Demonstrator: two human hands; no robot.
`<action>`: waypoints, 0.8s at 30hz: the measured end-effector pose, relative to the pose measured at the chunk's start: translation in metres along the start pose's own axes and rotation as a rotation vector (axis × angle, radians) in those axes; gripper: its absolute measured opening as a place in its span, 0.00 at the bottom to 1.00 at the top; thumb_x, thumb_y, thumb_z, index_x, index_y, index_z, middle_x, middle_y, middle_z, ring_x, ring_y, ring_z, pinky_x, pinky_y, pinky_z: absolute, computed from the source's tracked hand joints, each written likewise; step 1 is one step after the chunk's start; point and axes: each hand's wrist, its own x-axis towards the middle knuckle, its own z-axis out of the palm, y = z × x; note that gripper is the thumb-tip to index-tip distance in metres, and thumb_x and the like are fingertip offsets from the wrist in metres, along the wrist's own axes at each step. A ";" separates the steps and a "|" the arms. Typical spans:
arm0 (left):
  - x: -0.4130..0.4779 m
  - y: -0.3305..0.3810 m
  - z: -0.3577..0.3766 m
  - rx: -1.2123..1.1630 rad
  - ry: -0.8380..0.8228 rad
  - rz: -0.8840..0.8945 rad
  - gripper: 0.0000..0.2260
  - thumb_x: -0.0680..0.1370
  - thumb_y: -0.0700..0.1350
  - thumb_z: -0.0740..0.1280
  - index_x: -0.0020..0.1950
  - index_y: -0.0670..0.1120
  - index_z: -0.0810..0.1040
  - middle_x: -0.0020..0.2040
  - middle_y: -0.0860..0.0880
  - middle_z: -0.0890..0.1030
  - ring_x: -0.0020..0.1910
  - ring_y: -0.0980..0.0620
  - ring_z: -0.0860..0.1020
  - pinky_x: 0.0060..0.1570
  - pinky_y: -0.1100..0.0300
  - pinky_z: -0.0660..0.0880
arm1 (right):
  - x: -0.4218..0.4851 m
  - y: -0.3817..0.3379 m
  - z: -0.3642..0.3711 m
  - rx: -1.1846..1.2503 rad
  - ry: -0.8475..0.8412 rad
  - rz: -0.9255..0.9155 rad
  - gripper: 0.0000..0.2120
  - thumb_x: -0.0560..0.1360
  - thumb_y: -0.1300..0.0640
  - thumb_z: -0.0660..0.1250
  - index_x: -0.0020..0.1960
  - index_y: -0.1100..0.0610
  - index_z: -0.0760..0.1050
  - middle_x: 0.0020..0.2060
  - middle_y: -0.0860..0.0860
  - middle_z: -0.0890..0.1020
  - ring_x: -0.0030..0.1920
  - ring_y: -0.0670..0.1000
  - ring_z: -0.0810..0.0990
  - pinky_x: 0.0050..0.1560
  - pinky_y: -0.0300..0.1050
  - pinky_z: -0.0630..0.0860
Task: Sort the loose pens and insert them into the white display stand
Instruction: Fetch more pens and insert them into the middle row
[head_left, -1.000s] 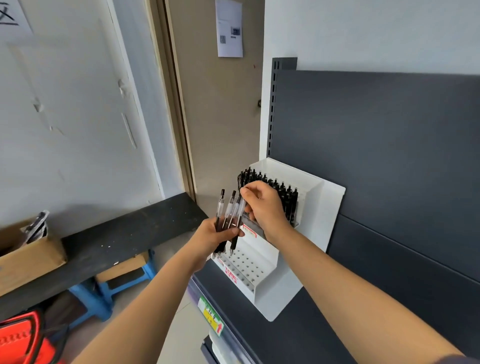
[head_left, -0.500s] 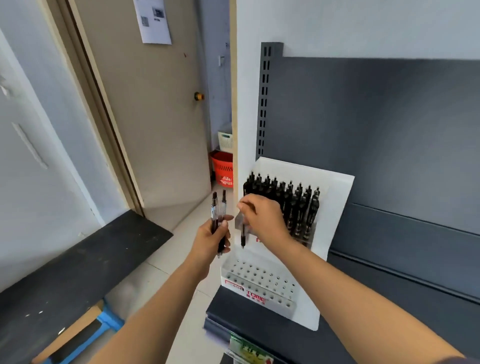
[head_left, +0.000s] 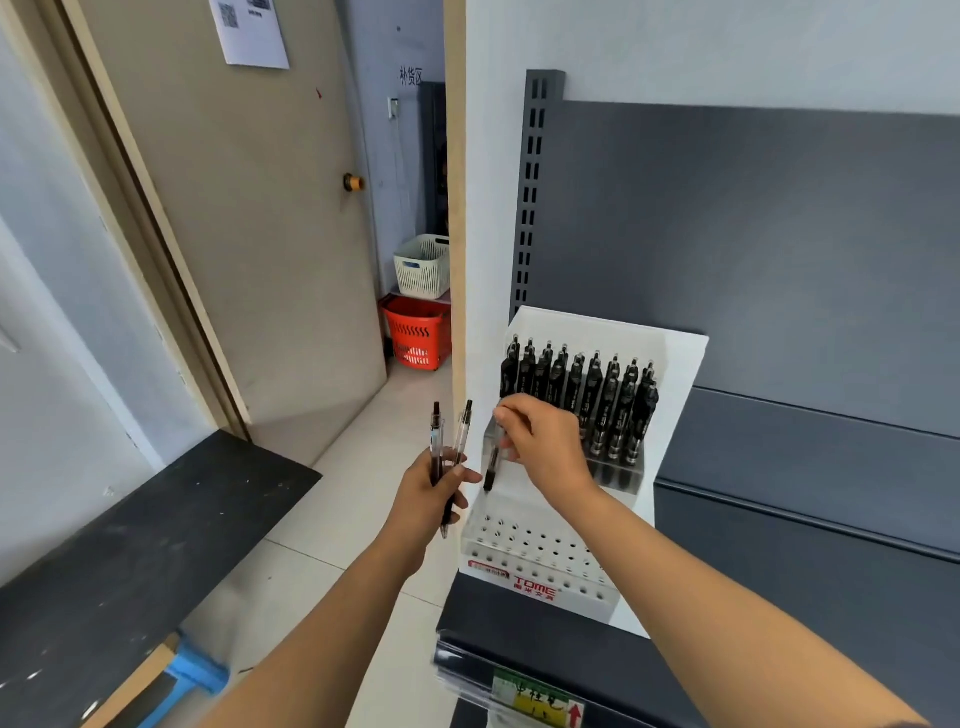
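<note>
1. Left grip (head_left: 428, 501): clenched round two spare pens (head_left: 437, 447), buttons up, held just off the left edge of the shelf (head_left: 519, 618). A second ago the bundle was thicker, and one pen has since been drawn from it.
2. Drawn pen (head_left: 492, 465): upright, tip down, at the left edge of the white display stand (head_left: 675, 374) and above its perforated front tier (head_left: 535, 545). A second ago it still lay against the bundle. The tip does not appear to have entered a hole.
3. Right grip (head_left: 550, 452): pinches the drawn pen's upper barrel between thumb and fingertips. It has carried the pen clear of the left grip and across to the stand.
4. Stand: at the shelf's left end, its base near the front edge. The rear row (head_left: 582, 400) is full of black pens, while the front tier's visible holes are vacant.
5. Reading: the hand-to-hand transfer is complete and insertion is the step in hand. Two pens would then remain to be placed.
</note>
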 end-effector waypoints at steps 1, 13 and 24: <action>0.001 -0.001 0.000 0.004 0.000 -0.003 0.03 0.80 0.42 0.60 0.52 0.49 0.72 0.43 0.51 0.84 0.35 0.52 0.75 0.34 0.60 0.73 | 0.001 0.000 0.000 -0.023 -0.007 -0.018 0.07 0.78 0.59 0.64 0.47 0.60 0.79 0.34 0.55 0.81 0.36 0.54 0.81 0.45 0.56 0.79; 0.010 -0.006 0.009 -0.019 0.025 0.022 0.04 0.81 0.39 0.59 0.52 0.46 0.72 0.41 0.46 0.80 0.32 0.52 0.77 0.34 0.60 0.74 | 0.003 0.002 0.003 -0.129 -0.068 -0.174 0.07 0.78 0.57 0.65 0.47 0.59 0.80 0.34 0.49 0.78 0.37 0.51 0.79 0.43 0.54 0.79; 0.010 -0.011 0.010 -0.029 0.078 -0.005 0.05 0.80 0.40 0.60 0.49 0.49 0.73 0.42 0.46 0.77 0.37 0.50 0.77 0.41 0.56 0.79 | -0.007 0.010 0.013 -0.483 -0.103 -0.111 0.10 0.79 0.48 0.62 0.52 0.54 0.75 0.43 0.49 0.82 0.43 0.53 0.80 0.39 0.46 0.75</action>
